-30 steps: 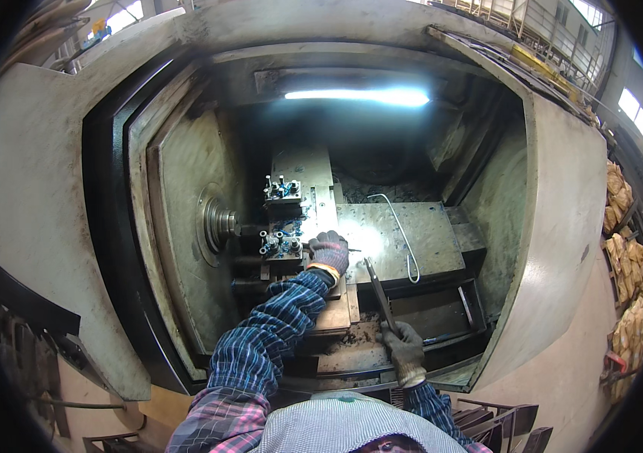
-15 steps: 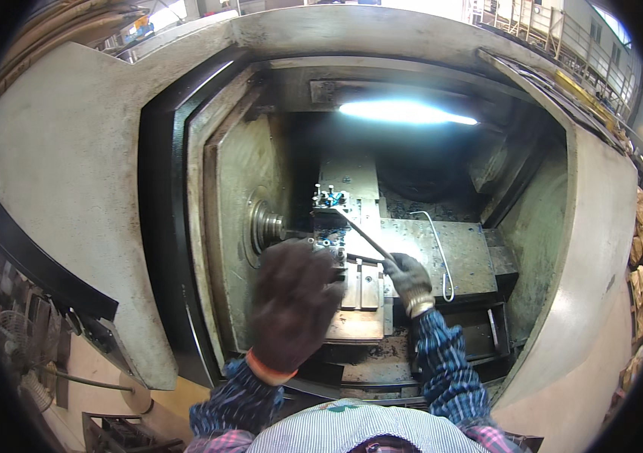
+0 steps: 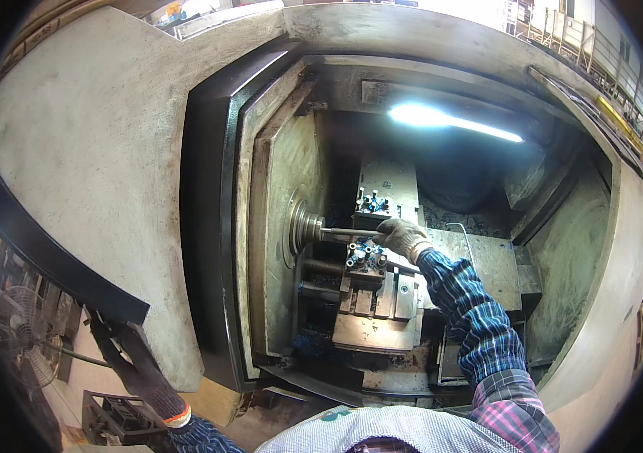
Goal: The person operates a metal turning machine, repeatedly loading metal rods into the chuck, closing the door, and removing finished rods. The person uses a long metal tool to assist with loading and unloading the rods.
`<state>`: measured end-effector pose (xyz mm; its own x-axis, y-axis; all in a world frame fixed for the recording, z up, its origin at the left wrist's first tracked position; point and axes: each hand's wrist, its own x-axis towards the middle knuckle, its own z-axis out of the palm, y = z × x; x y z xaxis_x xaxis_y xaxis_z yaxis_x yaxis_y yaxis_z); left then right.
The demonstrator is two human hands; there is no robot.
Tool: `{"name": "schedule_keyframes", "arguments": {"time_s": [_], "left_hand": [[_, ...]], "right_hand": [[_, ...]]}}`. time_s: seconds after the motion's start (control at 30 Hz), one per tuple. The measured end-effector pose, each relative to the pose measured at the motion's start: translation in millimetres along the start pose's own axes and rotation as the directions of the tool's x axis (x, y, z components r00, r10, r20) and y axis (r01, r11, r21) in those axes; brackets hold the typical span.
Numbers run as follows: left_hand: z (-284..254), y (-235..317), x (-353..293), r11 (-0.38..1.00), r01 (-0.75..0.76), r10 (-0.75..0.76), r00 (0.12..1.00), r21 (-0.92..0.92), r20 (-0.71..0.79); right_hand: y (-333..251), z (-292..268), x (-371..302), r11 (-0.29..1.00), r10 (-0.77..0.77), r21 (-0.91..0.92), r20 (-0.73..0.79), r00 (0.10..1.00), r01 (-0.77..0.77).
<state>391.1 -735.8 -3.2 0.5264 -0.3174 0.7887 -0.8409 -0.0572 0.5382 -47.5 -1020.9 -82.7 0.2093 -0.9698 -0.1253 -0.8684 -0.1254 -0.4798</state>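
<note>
My right hand (image 3: 400, 235), in a grey work glove, is closed round a slim metal rod (image 3: 351, 232). The rod lies level, its left end at the round spindle nose (image 3: 306, 228) of a lathe. Just below the hand stands a tool post (image 3: 366, 258) with several upright bolts and blue chips; a second bolted tool holder (image 3: 374, 202) is behind it. My left hand (image 3: 136, 370), in a dark glove with an orange-edged cuff, reaches out at the lower left with fingers stretched, by the lower end of a black-edged panel (image 3: 57, 260). Whether its fingertips touch anything is hidden in shadow.
A bright lamp (image 3: 453, 122) lights the machine's enclosure. A bent white rod (image 3: 463, 241) lies on the metal plate right of my right hand. The black door edge (image 3: 212, 226) stands left of the spindle. A fan (image 3: 25, 328) is outside at the left.
My right hand has moved up and left, bringing the rod from a slant to level at the spindle. My left hand has left the machine's front for the lower left. The view has shifted.
</note>
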Motion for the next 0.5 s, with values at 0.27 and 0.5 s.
{"name": "schedule_keyframes", "arguments": {"time_s": [0.27, 0.5], "left_hand": [[-3, 1, 0, 0.991, 0.132, -0.134, 0.989, 0.034, 0.057], [-11, -39, 1, 0.981, -0.102, 0.090, 0.993, 0.164, 0.081]], "right_hand": [[33, 36, 47, 0.976, -0.011, 0.215, 0.137, 0.991, -0.019], [15, 16, 37, 0.991, -0.092, 0.108, 0.126, 0.988, 0.079]]}}
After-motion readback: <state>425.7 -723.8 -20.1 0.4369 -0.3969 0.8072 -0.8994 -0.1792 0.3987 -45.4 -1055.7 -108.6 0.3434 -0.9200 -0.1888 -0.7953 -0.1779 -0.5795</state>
